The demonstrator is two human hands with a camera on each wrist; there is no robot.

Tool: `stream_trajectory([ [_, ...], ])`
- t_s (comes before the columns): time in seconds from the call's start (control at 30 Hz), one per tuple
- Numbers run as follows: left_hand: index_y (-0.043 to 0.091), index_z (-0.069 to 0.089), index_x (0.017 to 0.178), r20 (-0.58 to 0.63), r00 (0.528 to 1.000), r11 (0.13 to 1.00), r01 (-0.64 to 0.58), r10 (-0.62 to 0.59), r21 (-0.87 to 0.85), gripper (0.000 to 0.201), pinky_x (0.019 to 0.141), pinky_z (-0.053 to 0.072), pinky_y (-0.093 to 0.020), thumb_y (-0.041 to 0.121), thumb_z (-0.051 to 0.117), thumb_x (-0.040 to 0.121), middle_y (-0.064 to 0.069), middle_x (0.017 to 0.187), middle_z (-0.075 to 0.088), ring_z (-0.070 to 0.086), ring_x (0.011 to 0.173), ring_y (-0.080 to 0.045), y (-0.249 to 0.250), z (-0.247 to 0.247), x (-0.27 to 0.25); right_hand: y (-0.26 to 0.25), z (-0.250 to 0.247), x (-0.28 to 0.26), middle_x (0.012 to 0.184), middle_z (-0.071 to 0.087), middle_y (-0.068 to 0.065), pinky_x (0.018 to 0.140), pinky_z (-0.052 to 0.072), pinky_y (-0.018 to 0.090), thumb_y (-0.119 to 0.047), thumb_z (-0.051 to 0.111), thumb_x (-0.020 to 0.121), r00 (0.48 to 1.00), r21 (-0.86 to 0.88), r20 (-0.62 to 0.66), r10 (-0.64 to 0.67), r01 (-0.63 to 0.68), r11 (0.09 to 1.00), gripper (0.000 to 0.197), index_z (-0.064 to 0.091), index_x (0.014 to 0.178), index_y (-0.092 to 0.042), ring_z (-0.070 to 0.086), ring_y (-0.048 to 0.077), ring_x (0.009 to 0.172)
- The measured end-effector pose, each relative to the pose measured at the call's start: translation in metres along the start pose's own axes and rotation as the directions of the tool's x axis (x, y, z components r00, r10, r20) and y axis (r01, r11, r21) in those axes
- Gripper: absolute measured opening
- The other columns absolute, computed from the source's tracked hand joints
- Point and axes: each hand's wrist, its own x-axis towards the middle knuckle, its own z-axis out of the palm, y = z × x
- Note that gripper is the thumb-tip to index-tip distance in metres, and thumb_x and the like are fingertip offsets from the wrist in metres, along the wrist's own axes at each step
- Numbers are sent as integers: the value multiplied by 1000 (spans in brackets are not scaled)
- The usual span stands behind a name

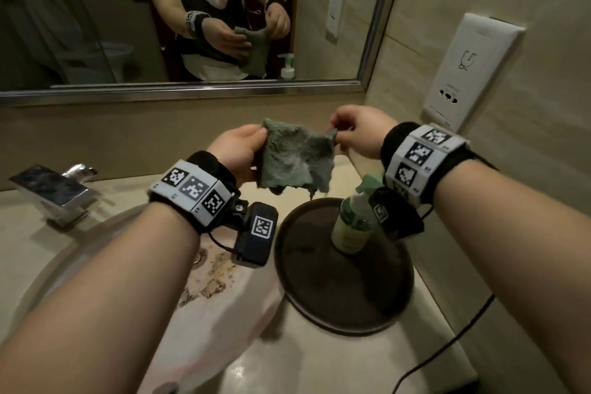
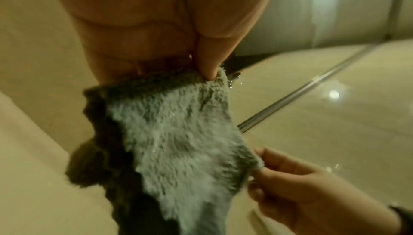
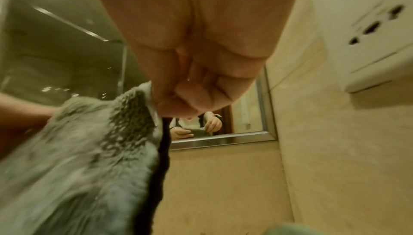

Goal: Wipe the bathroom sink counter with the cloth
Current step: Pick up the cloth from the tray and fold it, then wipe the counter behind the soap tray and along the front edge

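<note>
A fuzzy grey-green cloth [image 1: 295, 158] hangs spread in the air above the beige counter [image 1: 319, 365], behind the sink. My left hand [image 1: 238, 150] grips its left top corner, thumb on the near face. My right hand [image 1: 358, 131] pinches the right top corner between thumb and fingers. In the left wrist view the cloth [image 2: 178, 141] stretches from my left fingertips [image 2: 209, 69] down to the right hand [image 2: 290, 185]. In the right wrist view my right hand [image 3: 178, 101] is curled on the cloth's [image 3: 78, 159] edge.
A round dark tray [image 1: 345, 294] with a green pump bottle [image 1: 355, 221] stands on the counter under my right wrist. The stained basin [image 1: 160, 281] and chrome faucet [image 1: 52, 193] lie at left. A mirror [image 1: 192, 19] and a wall socket panel [image 1: 467, 73] stand behind; a black cable [image 1: 447, 345] trails at right.
</note>
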Motion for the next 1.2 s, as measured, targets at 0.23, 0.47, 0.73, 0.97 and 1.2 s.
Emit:
stream_trajectory([
  [0.23, 16, 59, 124, 11, 987, 768, -133, 162, 626, 30, 76, 41, -22, 11, 43, 99, 4, 89, 57, 50, 78, -10, 19, -1, 33, 13, -25, 28, 82, 63, 2, 61, 54, 15, -2, 56, 92, 996, 156, 56, 63, -71, 985, 9, 60, 94, -10, 61, 9, 66],
  [0.47, 6, 59, 119, 12, 997, 868, -69, 72, 491, 27, 75, 54, -22, 3, 42, 98, -12, 111, 62, 61, 81, -11, 29, 18, 87, 33, -35, 77, 92, 65, 4, 61, 52, 13, -5, 60, 90, 992, 45, 73, 107, -111, 993, 23, 56, 72, -20, 62, 10, 70],
  [0.73, 7, 62, 117, 80, 994, 755, 1, -70, 656, 27, 98, 50, -33, 1, 49, 94, -10, 116, 64, 61, 102, -20, 1, 42, 157, 79, -6, 129, 104, 66, 10, 94, 54, 35, -3, 58, 89, 937, -113, 204, 285, -267, 957, 10, 63, 88, -12, 66, 21, 101],
  [0.97, 18, 60, 125, 141, 986, 618, -169, 94, 768, 34, 100, 42, -25, 11, 56, 92, 0, 132, 58, 56, 118, -16, -24, 55, 206, 118, 22, 172, 115, 65, 10, 91, 47, 30, 1, 47, 89, 959, -94, -7, 282, -282, 955, 20, 58, 91, -16, 60, 27, 107],
  [1.2, 24, 54, 131, 129, 980, 316, -75, -153, 946, 38, 99, 45, -29, 24, 53, 93, -1, 136, 56, 57, 119, -21, -95, 43, 233, 150, 74, 177, 127, 58, 14, 94, 45, 29, -12, 46, 93, 879, -415, 296, 373, -234, 879, 31, 57, 122, -10, 56, 30, 116],
])
